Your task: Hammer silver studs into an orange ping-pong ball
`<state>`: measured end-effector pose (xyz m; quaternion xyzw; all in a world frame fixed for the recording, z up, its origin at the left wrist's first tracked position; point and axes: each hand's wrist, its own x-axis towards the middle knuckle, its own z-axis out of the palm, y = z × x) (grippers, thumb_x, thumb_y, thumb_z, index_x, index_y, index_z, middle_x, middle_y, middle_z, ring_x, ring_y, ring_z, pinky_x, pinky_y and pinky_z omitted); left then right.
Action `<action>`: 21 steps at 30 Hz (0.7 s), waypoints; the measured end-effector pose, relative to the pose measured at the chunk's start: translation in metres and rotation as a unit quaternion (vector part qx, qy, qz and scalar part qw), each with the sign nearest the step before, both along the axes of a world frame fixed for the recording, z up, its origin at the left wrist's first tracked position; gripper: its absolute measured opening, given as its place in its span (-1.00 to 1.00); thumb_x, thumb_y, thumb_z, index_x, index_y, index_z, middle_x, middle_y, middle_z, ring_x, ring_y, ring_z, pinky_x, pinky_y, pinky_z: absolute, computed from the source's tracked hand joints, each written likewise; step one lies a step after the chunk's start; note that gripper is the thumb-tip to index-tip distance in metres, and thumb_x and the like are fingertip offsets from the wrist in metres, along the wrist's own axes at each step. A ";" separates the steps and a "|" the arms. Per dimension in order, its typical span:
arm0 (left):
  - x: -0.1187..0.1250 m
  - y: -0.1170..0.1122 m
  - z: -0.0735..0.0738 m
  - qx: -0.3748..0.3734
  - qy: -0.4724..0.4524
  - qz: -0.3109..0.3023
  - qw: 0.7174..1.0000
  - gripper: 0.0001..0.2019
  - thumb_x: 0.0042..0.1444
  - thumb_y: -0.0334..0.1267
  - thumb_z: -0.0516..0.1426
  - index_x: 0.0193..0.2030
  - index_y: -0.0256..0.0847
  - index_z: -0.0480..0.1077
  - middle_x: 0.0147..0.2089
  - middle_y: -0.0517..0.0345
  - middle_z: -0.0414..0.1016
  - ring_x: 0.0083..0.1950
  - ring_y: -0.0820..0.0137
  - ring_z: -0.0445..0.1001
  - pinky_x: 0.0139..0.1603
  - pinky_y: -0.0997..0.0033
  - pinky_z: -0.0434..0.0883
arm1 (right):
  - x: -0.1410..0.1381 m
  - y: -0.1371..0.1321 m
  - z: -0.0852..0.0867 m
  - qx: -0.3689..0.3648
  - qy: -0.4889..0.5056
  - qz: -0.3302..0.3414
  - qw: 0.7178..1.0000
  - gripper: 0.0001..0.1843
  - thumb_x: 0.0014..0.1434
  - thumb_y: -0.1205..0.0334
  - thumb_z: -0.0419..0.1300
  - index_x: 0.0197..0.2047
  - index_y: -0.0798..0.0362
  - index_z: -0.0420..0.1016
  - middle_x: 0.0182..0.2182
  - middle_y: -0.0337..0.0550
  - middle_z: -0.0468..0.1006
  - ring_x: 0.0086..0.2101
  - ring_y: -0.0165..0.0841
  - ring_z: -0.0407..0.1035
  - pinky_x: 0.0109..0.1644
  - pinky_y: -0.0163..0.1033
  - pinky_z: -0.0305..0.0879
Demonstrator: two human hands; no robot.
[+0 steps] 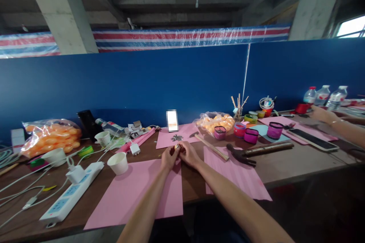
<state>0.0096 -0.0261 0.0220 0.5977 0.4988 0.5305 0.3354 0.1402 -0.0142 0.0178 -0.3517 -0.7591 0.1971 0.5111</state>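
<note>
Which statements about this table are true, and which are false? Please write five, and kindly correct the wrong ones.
1. The left hand and the right hand meet at a small object. True.
2. The claw hammer lies to the left of both hands. False: it lies to their right.
3. A small pile of metal-looking pieces lies on a pink sheet beyond the hands. True.
4. The power strip is black. False: it is mainly white.
5. The clear bag at far left contains orange pieces. True.
</note>
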 end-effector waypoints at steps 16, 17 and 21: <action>0.000 0.002 -0.003 -0.014 -0.026 -0.005 1.000 -0.58 -0.10 0.00 0.12 -0.17 -0.26 0.30 -0.29 0.03 0.48 -0.36 0.38 0.48 -0.47 0.43 0.45 | 0.003 0.002 -0.002 0.003 -0.003 0.020 1.000 -0.61 0.02 0.40 0.02 -0.03 0.04 0.27 -0.12 -0.09 0.40 -0.14 -0.32 0.31 -0.05 -0.18 0.24; 0.000 0.002 -0.003 -0.013 -0.028 -0.004 1.000 -0.57 -0.10 -0.01 0.13 -0.15 -0.26 0.29 -0.27 0.02 0.48 -0.35 0.38 0.48 -0.47 0.44 0.45 | 0.003 0.002 -0.002 0.006 -0.003 0.023 1.000 -0.60 0.03 0.39 0.02 -0.02 0.04 0.27 -0.10 -0.08 0.39 -0.11 -0.31 0.30 -0.03 -0.17 0.22; 0.000 0.004 -0.003 -0.015 -0.033 -0.005 0.999 -0.61 -0.07 -0.02 0.11 -0.16 -0.25 0.30 -0.23 0.00 0.47 -0.32 0.37 0.48 -0.45 0.45 0.45 | 0.002 0.003 -0.003 0.008 -0.003 0.025 1.000 -0.56 0.02 0.35 0.06 0.03 0.03 0.24 -0.07 -0.06 0.37 -0.07 -0.29 0.27 0.00 -0.14 0.20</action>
